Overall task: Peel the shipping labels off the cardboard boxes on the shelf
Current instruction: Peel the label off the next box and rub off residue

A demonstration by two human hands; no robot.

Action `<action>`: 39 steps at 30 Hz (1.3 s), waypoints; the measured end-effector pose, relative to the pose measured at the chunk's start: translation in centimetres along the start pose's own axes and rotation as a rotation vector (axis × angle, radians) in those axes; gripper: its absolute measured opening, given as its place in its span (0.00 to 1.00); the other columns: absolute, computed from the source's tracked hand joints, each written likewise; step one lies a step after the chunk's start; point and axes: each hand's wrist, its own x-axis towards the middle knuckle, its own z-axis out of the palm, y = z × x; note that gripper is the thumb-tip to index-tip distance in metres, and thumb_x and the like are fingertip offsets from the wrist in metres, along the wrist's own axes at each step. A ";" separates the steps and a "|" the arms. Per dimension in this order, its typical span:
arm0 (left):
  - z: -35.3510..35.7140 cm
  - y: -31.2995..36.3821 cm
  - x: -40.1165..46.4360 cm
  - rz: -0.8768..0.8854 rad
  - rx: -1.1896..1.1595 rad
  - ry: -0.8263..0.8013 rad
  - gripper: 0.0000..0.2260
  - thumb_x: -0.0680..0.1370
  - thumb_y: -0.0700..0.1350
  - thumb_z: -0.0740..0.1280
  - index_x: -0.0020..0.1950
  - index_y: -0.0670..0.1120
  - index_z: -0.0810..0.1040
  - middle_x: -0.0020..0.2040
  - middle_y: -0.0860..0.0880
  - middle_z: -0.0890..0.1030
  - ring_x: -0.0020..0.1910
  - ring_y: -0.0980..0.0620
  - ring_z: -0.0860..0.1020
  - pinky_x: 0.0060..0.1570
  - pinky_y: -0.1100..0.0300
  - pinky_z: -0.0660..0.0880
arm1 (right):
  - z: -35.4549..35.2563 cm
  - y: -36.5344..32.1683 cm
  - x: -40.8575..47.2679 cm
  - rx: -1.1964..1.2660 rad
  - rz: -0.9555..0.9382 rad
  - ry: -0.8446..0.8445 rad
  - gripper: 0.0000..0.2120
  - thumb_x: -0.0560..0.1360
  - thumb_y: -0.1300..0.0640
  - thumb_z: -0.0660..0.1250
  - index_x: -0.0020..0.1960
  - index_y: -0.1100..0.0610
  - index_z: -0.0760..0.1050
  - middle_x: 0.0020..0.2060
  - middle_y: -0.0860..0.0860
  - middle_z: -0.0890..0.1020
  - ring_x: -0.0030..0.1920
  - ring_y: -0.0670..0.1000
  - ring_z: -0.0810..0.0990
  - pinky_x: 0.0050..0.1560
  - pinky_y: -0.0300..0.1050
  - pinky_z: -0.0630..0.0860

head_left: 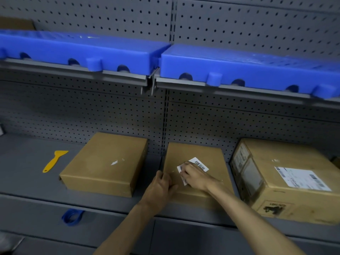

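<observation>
Three cardboard boxes stand on the grey shelf (33,162). The left box (104,162) bears only small white label scraps. On the middle box (195,153) lies a white barcode label (199,163), partly lifted and crumpled. My right hand (195,176) pinches that label at its near left corner. My left hand (161,186) presses on the box's near left edge, fingers curled over it. The right, taller box (287,181) carries a whole shipping label (301,178) on top.
A yellow plastic scraper (55,161) lies on the shelf left of the boxes. A blue tape roll (72,217) hangs below the shelf's front edge. Blue plastic trays (239,65) fill the upper shelf. Pegboard forms the back wall.
</observation>
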 end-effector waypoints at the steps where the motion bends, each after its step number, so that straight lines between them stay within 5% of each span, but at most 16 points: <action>1: 0.0 0.0 0.0 -0.002 -0.001 0.004 0.14 0.80 0.54 0.62 0.56 0.43 0.71 0.50 0.51 0.63 0.44 0.55 0.67 0.44 0.66 0.65 | 0.0 0.0 -0.1 0.005 0.012 -0.005 0.16 0.81 0.56 0.56 0.35 0.54 0.64 0.50 0.54 0.76 0.50 0.54 0.75 0.54 0.51 0.73; 9: 0.2 -0.4 0.1 0.017 0.022 0.005 0.13 0.79 0.54 0.63 0.49 0.45 0.69 0.49 0.50 0.65 0.42 0.54 0.67 0.42 0.63 0.66 | -2.3 1.5 -0.1 0.032 0.065 0.037 0.17 0.82 0.53 0.57 0.34 0.54 0.65 0.51 0.54 0.77 0.49 0.52 0.75 0.48 0.46 0.71; 13: 0.1 -0.4 0.0 0.088 0.095 0.016 0.16 0.78 0.60 0.55 0.50 0.48 0.68 0.48 0.52 0.66 0.42 0.56 0.68 0.39 0.62 0.70 | -1.8 0.2 -1.7 0.079 0.027 0.105 0.25 0.81 0.44 0.54 0.31 0.58 0.66 0.32 0.51 0.78 0.43 0.42 0.76 0.46 0.35 0.73; 15: 0.4 -0.3 -0.2 0.141 0.193 0.042 0.17 0.79 0.61 0.47 0.51 0.50 0.67 0.49 0.51 0.68 0.43 0.55 0.70 0.38 0.61 0.71 | -1.2 -0.2 -2.6 0.057 0.009 0.173 0.22 0.79 0.44 0.55 0.34 0.60 0.63 0.36 0.52 0.80 0.47 0.44 0.75 0.45 0.45 0.77; 18: 0.6 0.3 -0.1 0.156 0.321 0.060 0.20 0.80 0.58 0.42 0.55 0.50 0.68 0.52 0.49 0.72 0.46 0.52 0.72 0.40 0.58 0.73 | -0.5 -0.3 -2.8 0.047 0.042 0.181 0.21 0.80 0.46 0.57 0.32 0.54 0.62 0.40 0.50 0.80 0.40 0.49 0.76 0.39 0.46 0.74; 23: 0.6 0.9 -0.1 0.135 0.406 0.039 0.22 0.79 0.59 0.42 0.59 0.49 0.69 0.57 0.47 0.73 0.50 0.49 0.73 0.43 0.56 0.73 | 0.2 -0.3 -2.2 -0.004 0.024 0.141 0.15 0.82 0.50 0.54 0.53 0.58 0.75 0.53 0.53 0.79 0.51 0.54 0.78 0.49 0.49 0.75; 32: 0.6 0.5 -0.4 0.078 0.372 -0.001 0.24 0.79 0.60 0.41 0.65 0.48 0.65 0.63 0.46 0.68 0.56 0.48 0.71 0.45 0.56 0.75 | -5.2 4.3 -1.1 0.066 0.164 0.192 0.15 0.82 0.54 0.57 0.37 0.56 0.70 0.43 0.53 0.77 0.44 0.54 0.75 0.45 0.52 0.73; 37: 1.6 -0.3 0.1 0.016 0.259 -0.046 0.23 0.80 0.62 0.47 0.63 0.48 0.65 0.64 0.43 0.68 0.60 0.42 0.71 0.48 0.53 0.75 | -3.4 1.7 -2.9 0.028 0.058 0.197 0.13 0.83 0.55 0.53 0.51 0.60 0.75 0.50 0.53 0.77 0.49 0.54 0.76 0.43 0.44 0.66; 39: 1.5 -0.3 0.1 -0.003 0.252 -0.057 0.22 0.80 0.62 0.48 0.63 0.48 0.65 0.65 0.43 0.68 0.61 0.42 0.71 0.50 0.53 0.75 | -2.1 1.0 -3.1 -0.002 -0.034 0.173 0.12 0.82 0.57 0.54 0.49 0.60 0.74 0.49 0.55 0.78 0.44 0.53 0.77 0.42 0.46 0.70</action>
